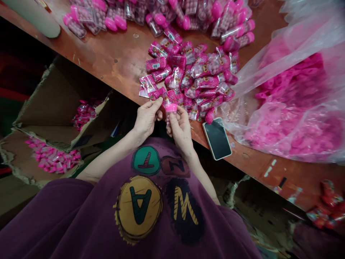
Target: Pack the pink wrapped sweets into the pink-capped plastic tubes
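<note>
Scuffed reddish-brown wooden bench [113, 61], with dim surroundings. At its near edge, the left hand [147, 118] pinches a pink printed foil wrapper [157, 94], and the right hand [181, 128] grips a small clear pink-capped tube [171, 108]. Black smartphone [217, 138] at 3 o'clock. Open brown cardboard box [48, 104] at 9 o'clock, below bench level, holds loose pink packets [83, 115]. Heap of wrapped pink tubes [194, 75] at 12 o'clock. Clear plastic bag [283, 54] of pink caps [291, 93] at 2 o'clock. Bare ball-filled tubes [161, 14] along the far edge.

Small packing workshop, hand assembly line. Evidence: worn wooden workbench [113, 57] heaped with identical pink sachets [194, 75] and pink-capped tubes [231, 25]; bulk plastic bag of pink caps [293, 104]; open cardboard cartons [54, 104] of finished packs beside bench.
</note>
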`<state>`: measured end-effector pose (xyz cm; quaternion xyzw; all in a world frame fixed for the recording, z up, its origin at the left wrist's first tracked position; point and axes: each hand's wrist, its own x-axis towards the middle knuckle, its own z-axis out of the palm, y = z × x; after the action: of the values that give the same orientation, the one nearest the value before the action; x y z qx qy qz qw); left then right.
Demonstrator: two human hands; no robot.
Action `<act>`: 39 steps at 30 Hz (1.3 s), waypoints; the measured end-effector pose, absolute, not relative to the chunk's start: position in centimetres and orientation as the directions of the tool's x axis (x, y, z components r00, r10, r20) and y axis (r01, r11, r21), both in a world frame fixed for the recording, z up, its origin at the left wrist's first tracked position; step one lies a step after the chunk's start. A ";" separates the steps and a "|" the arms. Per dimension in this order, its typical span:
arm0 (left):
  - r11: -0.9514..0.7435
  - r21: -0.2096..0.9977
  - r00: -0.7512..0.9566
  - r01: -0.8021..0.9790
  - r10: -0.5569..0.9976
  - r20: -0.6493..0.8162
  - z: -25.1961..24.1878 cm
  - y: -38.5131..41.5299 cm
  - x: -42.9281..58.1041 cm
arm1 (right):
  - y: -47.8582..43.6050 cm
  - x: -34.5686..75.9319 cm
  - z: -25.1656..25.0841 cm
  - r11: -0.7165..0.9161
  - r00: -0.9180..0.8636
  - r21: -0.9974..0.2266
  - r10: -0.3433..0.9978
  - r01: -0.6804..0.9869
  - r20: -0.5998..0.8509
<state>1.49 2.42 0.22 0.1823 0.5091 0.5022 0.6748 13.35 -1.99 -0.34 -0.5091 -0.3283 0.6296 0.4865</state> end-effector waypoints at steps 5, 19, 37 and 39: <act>0.464 0.767 0.060 -0.443 0.869 -0.491 0.3 2.3 1.3 | -1.9 13.9 -0.4 -0.393 -0.071 -0.832 0.914 -0.392 -0.399; 0.597 0.625 0.302 -0.503 0.799 -0.521 0.1 2.1 1.0 | -2.8 13.9 -2.1 -0.045 0.045 -0.987 0.998 0.154 -0.038; 0.640 0.663 0.380 -0.388 0.767 -0.517 1.0 1.3 0.8 | -1.7 14.6 -1.1 -0.166 -0.059 -0.985 0.985 -0.038 -0.164; 0.658 0.643 0.391 -0.391 0.752 -0.531 1.0 1.4 0.7 | -1.7 14.6 -1.1 -0.238 -0.100 -0.961 0.969 -0.144 -0.225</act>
<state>0.72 1.40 0.98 0.2132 0.4226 0.3544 0.8064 14.56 -1.72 -1.12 -0.4937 -0.4181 0.6127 0.4540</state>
